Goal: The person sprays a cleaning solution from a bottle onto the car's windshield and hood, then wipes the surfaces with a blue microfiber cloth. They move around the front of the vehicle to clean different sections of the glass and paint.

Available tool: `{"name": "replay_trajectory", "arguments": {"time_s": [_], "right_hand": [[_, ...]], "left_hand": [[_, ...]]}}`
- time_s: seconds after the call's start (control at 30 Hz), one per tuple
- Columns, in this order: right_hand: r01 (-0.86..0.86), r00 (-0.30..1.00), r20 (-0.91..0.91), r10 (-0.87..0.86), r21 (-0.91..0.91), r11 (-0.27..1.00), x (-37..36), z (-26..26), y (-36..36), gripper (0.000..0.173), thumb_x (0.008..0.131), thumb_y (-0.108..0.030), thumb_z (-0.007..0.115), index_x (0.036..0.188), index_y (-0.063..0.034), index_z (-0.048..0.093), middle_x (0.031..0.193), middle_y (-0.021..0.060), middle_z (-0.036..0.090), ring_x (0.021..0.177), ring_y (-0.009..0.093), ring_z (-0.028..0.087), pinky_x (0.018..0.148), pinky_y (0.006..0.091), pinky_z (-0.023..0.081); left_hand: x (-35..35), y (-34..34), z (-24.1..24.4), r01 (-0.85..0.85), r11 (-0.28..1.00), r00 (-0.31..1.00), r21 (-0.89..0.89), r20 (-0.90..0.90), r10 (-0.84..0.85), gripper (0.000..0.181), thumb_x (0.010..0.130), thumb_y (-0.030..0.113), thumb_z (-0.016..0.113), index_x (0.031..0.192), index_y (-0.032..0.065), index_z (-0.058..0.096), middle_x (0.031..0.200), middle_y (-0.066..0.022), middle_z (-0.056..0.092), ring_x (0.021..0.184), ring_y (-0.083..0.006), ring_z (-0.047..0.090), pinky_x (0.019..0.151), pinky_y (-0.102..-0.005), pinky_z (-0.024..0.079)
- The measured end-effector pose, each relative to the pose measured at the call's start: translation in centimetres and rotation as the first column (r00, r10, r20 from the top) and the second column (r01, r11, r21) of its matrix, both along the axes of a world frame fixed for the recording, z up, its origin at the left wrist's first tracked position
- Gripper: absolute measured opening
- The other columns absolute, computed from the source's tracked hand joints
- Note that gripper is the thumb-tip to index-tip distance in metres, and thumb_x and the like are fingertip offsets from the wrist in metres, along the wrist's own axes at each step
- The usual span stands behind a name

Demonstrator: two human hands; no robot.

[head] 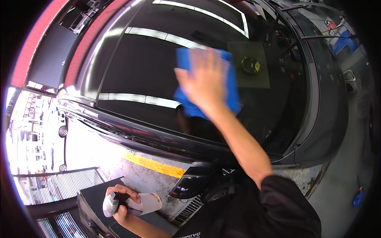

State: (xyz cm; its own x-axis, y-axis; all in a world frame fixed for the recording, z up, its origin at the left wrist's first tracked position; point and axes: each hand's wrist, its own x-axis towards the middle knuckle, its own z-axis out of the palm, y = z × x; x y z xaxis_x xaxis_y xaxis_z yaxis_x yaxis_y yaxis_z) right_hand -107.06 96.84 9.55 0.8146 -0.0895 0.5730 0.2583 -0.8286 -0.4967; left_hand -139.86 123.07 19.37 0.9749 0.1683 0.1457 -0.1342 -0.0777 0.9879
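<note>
My right hand (207,80), blurred by motion, lies spread over a blue cloth (230,89) on the dark glass of a car's windshield or roof (148,68); whether its fingers grip the cloth I cannot tell. My left hand (123,202) is wrapped around the neck of a translucent spray bottle (147,203) with a black and whitish head, low in the view and away from the car. Just right of the cloth a greenish square (259,78) with a round dark and yellow mark shows on the glass.
The car's side mirror (193,181) juts out close to my body. Near my left hand stands a dark cabinet (98,202). A floor drain grate (189,209) and a yellow floor line (154,165) lie below the car's side. A wiper (327,37) sticks up at upper right.
</note>
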Motion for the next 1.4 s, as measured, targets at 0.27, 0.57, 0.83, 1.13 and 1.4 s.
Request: {"name": "replay_trajectory", "arguments": {"time_s": [0.27,0.57,0.83,1.13,1.4], "right_hand": [[-0.389,0.896,0.13,0.424,-0.23,0.892,0.3,3.7,20.2,0.064,0.101,-0.043,0.051,0.154,-0.0063,0.05,0.164,0.0189,0.04,0.154,0.039,0.032,0.123,0.0652,0.021],[0.273,0.918,-0.26,-0.301,-0.14,0.952,-13.9,-11.8,-25.3,0.065,0.097,-0.026,0.061,0.158,-0.011,0.044,0.165,0.0151,0.039,0.154,0.037,0.033,0.124,0.0609,0.024],[0.487,0.833,-0.329,-0.445,0.056,0.871,-15.9,-19.2,-30.5,0.06,0.11,-0.037,0.043,0.163,-0.0106,0.035,0.17,0.0179,0.029,0.158,0.042,0.022,0.126,0.0561,0.021],[-0.464,0.848,0.244,0.47,-0.088,0.882,-1.8,1.4,19.5,0.059,0.094,-0.029,0.062,0.148,-0.0065,0.055,0.159,0.0193,0.046,0.15,0.039,0.039,0.124,0.0631,0.025],[-0.513,0.846,0.127,0.518,-0.071,0.855,-5.7,-2.0,10.3,0.066,0.096,-0.04,0.064,0.15,-0.0039,0.054,0.165,0.0159,0.039,0.155,0.033,0.032,0.126,0.0589,0.021]], "left_hand": [[4.2,-1.5,1.7,0.092,0.993,0.996,0.069,-0.013,-0.091,0.066,0.089,0.046,0.081,0.118,-0.0036,0.049,0.091,-0.0194,0.063,0.064,-0.0251,0.065,0.067,-0.0371,0.057],[5.3,-3.5,1.4,0.183,0.974,0.98,0.137,-0.102,-0.169,0.066,0.092,0.049,0.077,0.121,-0.0022,0.046,0.09,-0.0175,0.06,0.063,-0.025,0.064,0.069,-0.0391,0.058],[4.2,-4.0,0.4,0.121,0.992,0.993,0.039,0.006,-0.122,0.063,0.091,0.048,0.078,0.116,-0.0015,0.048,0.085,-0.0175,0.06,0.06,-0.024,0.063,0.07,-0.0402,0.058],[1.9,-1.2,1.9,-0.006,1.0,0.995,-0.021,0.095,0.008,0.063,0.088,0.042,0.084,0.117,-0.0024,0.049,0.087,-0.0185,0.061,0.06,-0.0261,0.064,0.069,-0.041,0.057],[4.9,-2.4,1.1,-0.176,0.982,0.977,0.066,0.135,0.166,0.032,0.095,0.027,0.059,0.081,-0.0004,0.064,0.064,-0.0142,0.059,0.056,-0.0269,0.057,0.053,-0.0411,0.053]]}}
